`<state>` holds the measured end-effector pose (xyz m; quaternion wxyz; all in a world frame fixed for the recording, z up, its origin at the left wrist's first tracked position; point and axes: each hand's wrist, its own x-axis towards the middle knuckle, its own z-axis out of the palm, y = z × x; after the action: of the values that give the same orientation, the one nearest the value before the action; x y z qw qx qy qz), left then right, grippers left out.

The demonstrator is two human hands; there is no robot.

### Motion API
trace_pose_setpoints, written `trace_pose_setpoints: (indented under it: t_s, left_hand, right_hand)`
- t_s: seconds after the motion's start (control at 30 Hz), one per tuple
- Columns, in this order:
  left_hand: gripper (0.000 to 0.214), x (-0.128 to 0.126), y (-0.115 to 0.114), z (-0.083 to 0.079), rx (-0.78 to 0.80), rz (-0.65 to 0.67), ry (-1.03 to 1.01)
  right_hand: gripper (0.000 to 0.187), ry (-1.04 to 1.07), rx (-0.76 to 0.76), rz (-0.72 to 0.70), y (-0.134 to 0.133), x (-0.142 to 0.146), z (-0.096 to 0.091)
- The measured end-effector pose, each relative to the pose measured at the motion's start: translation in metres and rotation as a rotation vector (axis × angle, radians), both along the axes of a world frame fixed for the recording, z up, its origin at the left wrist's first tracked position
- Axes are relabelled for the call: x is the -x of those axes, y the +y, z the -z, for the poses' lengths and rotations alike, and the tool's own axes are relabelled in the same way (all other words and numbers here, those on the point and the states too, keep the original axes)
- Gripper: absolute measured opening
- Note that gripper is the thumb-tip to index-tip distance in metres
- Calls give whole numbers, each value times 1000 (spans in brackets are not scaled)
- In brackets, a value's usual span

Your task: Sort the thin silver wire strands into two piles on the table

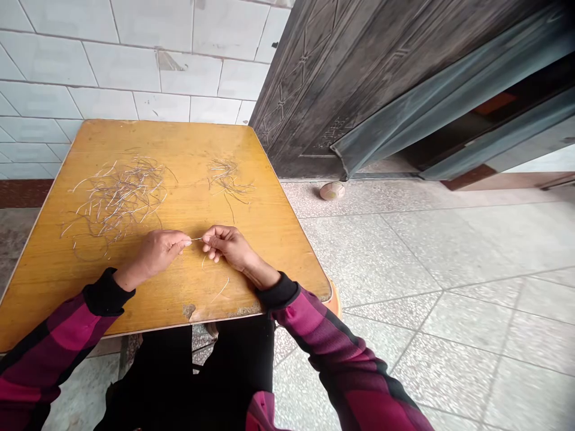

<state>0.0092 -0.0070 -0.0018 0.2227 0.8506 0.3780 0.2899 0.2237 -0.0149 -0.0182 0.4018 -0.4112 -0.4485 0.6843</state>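
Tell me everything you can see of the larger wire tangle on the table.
The larger wire tangle is a loose, flat heap of many thin, bent strands that look like silvery metal. The strands cross one another at all angles, with short ends poking outward and a few fainter loops at the lower edge. It lies directly on the yellow-brown table, toward its left side, beside a smaller tangle. It sits beyond the left hand, which does not touch it.

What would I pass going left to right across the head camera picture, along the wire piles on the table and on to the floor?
Big tangle of wire strands → small tangle of wire strands → table edge → small ball
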Motion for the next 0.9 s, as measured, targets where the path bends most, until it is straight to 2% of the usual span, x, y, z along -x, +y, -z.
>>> trace_pose_setpoints:
  t_s: [0.1,0.2,0.3,0.4,0.5,0.63,0.9]
  left_hand:
    - [26,8,3,-1,-109,26,77]
    - [25,14,6,-2,-137,16,145]
    - [18,13,6,-3,-119,-27,73]
    - [17,6,2,-1,-124,-11,-13]
    - [17,0,-1,4,-225,36,29]
    - [25,1,-2,4,-317,1,105]
    - [25,4,-2,0,-292,-52,118]
  right_hand:
    - [40,-1,22,36,2,-3,0]
    - [41,-26,29,86,4,-7,0]
    - [41,-44,26,107,5,-7,1]
    - [39,-32,26,72,2,-1,2]
    - [36,-15,27,17,-1,6,3]
    - [34,-17,34,-30,-1,6,3]
    - [31,-26,84,-43,1,2,-1]
